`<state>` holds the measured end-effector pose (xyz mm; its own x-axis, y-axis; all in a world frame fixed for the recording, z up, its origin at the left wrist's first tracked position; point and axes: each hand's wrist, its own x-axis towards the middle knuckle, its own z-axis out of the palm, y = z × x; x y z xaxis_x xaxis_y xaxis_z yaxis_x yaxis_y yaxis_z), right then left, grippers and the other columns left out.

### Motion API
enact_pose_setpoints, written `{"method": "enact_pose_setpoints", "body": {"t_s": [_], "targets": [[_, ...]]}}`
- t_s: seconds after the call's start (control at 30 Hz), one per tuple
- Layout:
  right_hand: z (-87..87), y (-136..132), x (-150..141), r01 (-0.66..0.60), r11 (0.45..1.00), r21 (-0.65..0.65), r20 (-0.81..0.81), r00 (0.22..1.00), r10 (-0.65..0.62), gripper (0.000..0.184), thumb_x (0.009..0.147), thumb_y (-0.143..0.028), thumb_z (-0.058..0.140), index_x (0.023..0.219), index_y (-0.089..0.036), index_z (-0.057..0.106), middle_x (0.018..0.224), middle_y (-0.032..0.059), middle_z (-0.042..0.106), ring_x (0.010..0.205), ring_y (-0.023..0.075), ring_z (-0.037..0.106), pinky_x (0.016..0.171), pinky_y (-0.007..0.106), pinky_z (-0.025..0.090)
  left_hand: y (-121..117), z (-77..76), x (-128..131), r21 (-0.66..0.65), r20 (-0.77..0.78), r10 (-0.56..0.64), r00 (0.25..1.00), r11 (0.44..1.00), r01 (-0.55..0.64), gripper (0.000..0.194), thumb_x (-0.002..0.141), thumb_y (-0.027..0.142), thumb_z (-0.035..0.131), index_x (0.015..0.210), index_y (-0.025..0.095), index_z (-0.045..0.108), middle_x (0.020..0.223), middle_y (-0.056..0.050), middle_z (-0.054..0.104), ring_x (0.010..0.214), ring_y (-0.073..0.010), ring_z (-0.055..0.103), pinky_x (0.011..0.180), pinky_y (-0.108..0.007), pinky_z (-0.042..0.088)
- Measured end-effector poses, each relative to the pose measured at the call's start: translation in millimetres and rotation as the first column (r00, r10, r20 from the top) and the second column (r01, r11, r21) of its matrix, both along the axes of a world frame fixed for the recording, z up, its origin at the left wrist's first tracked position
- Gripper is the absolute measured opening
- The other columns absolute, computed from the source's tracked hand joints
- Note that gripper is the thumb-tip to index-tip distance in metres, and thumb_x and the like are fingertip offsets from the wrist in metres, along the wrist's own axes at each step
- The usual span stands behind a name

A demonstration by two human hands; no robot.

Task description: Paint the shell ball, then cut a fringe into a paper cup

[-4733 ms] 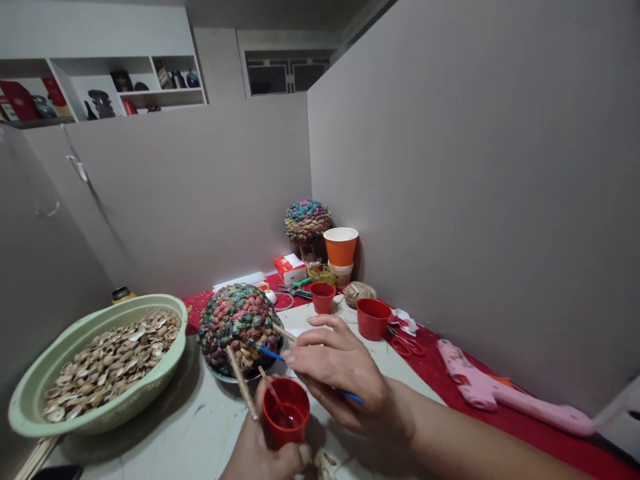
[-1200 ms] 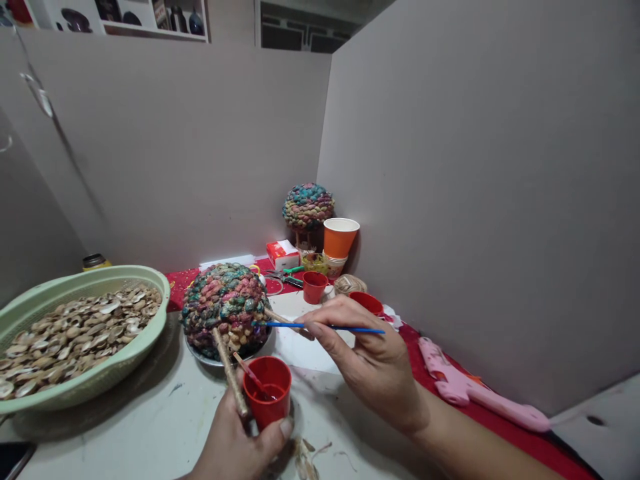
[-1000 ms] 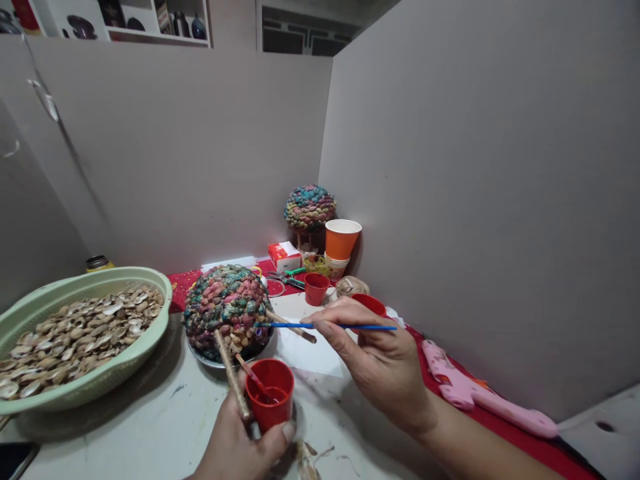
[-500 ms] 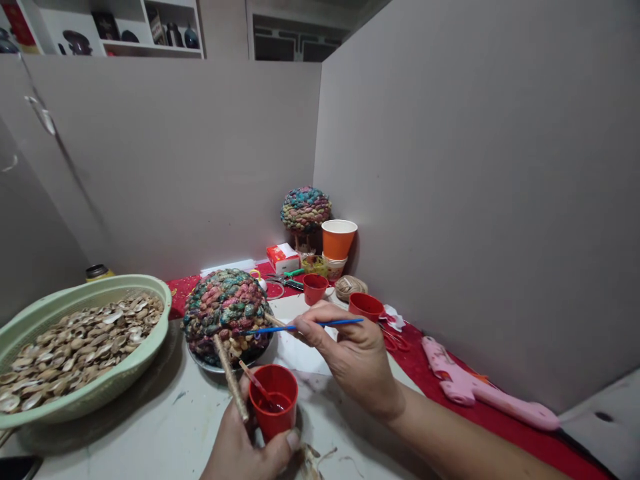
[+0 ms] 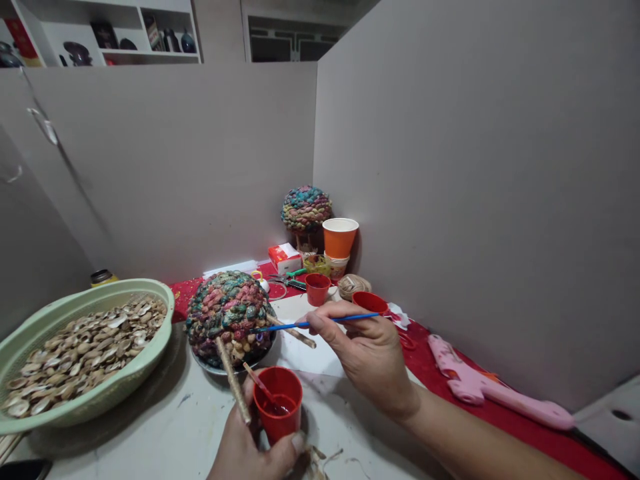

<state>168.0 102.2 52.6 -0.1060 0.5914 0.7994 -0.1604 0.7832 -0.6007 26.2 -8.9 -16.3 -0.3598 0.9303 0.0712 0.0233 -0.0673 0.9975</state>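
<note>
My left hand (image 5: 253,437) is closed round a small red cup (image 5: 278,407) with dark reddish liquid inside and a thin stick (image 5: 260,385) leaning in it. Between thumb and fingers, my right hand (image 5: 370,350) pinches a blue paintbrush (image 5: 320,321). The brush tip touches or is very close to the lower right of a dome (image 5: 230,310) covered in painted, multicoloured shells. That dome rests tilted in a shallow metal dish (image 5: 213,368). Two rope-wrapped sticks, a near one (image 5: 233,380) and a right one (image 5: 295,333), jut out from its underside.
A green basket (image 5: 163,297) of shells stands at left. Behind are a finished-looking shell dome (image 5: 306,208), orange paper cup (image 5: 340,238), red cups (image 5: 318,289), twine ball (image 5: 354,285) and tissue pack (image 5: 285,257). A pink glue gun (image 5: 500,387) lies right, beside the grey partition.
My right hand and the brush have shifted slightly right, with the tip still at the dome's lower right. The whole view has shifted a little. My left hand keeps holding the red cup.
</note>
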Motion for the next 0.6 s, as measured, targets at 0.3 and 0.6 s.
{"method": "enact_pose_setpoints", "body": {"t_s": [0.3,0.6], "targets": [[0.9,7,0,-0.010,1.000,-0.026,0.013,1.000,0.010,0.015,0.087,-0.018,0.068,0.073,-0.018,0.072,0.069,0.0026,0.072,0.061,0.0145,0.067,0.060,0.023,0.055,2,-20.1,-6,-0.002,-0.029,-0.015,0.999,1.000,0.015,0.064,0.054,0.026,0.076,0.116,0.013,0.064,0.107,-0.015,0.074,0.099,-0.0297,0.068,0.093,-0.036,0.052],[4.4,12,-1,-0.108,0.971,-0.212,-0.097,0.991,0.089,0.025,0.084,-0.036,0.074,0.068,-0.017,0.073,0.063,0.0022,0.069,0.057,0.0143,0.064,0.056,0.024,0.054,4,-35.7,-11,0.017,0.001,-0.005,1.000,1.000,0.005,0.075,0.052,0.035,0.085,0.120,0.014,0.062,0.116,-0.018,0.074,0.106,-0.0331,0.069,0.096,-0.038,0.052]]}}
